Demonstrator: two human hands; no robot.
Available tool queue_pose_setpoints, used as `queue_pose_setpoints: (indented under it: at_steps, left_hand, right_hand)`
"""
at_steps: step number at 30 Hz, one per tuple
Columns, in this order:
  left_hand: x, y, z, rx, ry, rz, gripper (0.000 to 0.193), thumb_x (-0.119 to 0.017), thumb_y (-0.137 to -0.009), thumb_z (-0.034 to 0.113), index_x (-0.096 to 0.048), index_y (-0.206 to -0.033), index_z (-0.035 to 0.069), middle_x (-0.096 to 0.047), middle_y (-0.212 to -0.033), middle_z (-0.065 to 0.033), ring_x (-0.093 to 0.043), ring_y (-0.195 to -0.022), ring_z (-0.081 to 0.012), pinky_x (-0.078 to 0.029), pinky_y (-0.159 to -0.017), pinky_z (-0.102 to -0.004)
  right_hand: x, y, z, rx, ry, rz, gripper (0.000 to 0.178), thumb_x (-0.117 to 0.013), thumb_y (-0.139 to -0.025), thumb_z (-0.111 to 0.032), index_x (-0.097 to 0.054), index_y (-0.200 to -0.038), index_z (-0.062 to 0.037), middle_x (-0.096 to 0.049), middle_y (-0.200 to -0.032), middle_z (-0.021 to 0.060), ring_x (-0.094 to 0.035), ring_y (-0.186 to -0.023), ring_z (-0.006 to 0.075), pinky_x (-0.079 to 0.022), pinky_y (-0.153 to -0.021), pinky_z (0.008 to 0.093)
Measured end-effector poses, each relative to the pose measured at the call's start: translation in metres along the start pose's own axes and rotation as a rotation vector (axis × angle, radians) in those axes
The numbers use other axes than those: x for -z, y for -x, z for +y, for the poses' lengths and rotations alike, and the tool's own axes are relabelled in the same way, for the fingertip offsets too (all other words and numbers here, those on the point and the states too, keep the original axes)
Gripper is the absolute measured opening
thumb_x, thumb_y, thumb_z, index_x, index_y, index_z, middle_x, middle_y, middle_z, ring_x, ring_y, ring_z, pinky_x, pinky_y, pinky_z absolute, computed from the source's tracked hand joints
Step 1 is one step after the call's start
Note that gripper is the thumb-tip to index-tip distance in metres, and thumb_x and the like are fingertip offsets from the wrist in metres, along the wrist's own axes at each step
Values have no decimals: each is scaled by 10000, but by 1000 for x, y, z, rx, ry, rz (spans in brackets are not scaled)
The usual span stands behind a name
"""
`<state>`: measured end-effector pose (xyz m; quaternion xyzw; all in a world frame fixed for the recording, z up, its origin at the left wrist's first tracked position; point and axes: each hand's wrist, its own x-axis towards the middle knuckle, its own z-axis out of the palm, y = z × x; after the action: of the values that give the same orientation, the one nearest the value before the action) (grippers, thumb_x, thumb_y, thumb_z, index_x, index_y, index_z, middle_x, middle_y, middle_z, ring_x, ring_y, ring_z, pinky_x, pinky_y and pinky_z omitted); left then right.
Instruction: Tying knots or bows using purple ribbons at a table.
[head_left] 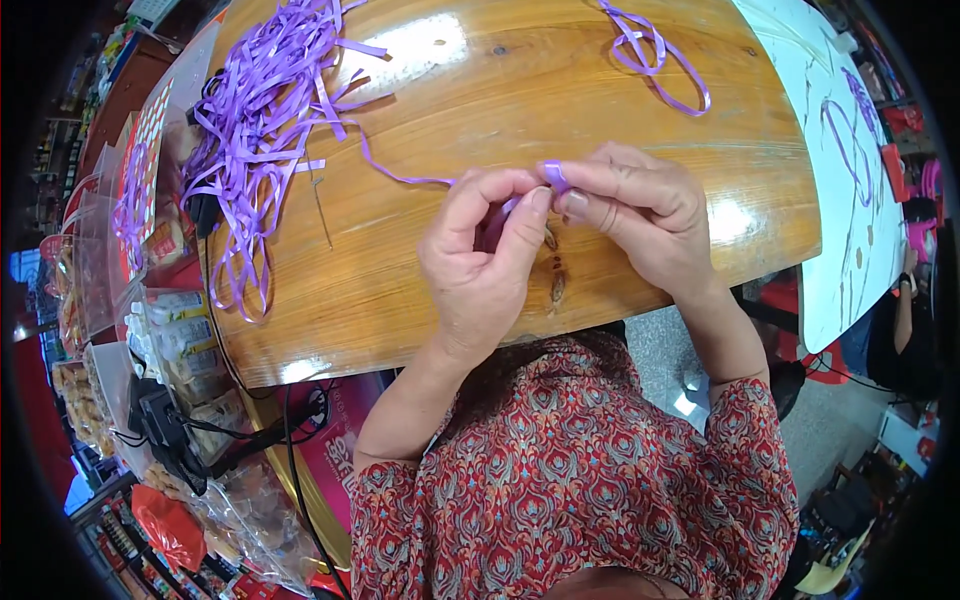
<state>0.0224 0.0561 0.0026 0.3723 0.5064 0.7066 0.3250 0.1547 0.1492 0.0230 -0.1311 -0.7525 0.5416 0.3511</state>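
Observation:
Above the wooden table my left hand (485, 255) pinches a purple ribbon (405, 180) between thumb and forefinger. My right hand (640, 210) touches it from the other side, thumb and forefinger closed on a short folded bit of the ribbon (553, 175). From my left hand the ribbon trails left across the tabletop to a big tangled heap of purple ribbons (265, 110). More of the strip shows inside the curl of my left fingers; whether it is knotted there is hidden.
The polished wooden table (400, 330) has a thin metal hook tool (319, 205) beside the heap. A looped purple ribbon (655, 65) lies at the far right. A white marbled table (850, 260) adjoins on the right. Packaged goods (190, 340) and black cables (165, 425) crowd the left.

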Motion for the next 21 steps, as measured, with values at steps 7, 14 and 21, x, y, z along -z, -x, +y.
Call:
queue_pose_setpoints:
  at_steps: [7,14,21]
  left_hand:
    - [-1,0,2,51,32,-54,135,-666,-806,8,-625,-933,-14,-520,-789,25,-456,-681,-33,-381,-598,-162]
    - [-2,1,1,181,62,20,115,-672,-809,24,-637,-917,2,-567,-803,33,-501,-689,-19,-417,-613,-154]
    - [-4,0,-1,184,-17,24,110,-670,-816,45,-630,-907,-1,-586,-785,31,-501,-651,-6,-425,-584,-155]
  right_hand:
    - [-7,3,0,236,522,91,336,-633,-742,57,-635,-1073,-2,-595,-740,103,-552,-634,193,-440,-568,280]
    - [-11,0,-2,243,635,85,288,-630,-721,82,-634,-995,-7,-597,-752,101,-565,-610,212,-453,-549,270]
    - [-17,5,1,68,462,186,322,-675,-722,28,-598,-1030,-27,-646,-760,71,-640,-692,153,-489,-620,234]
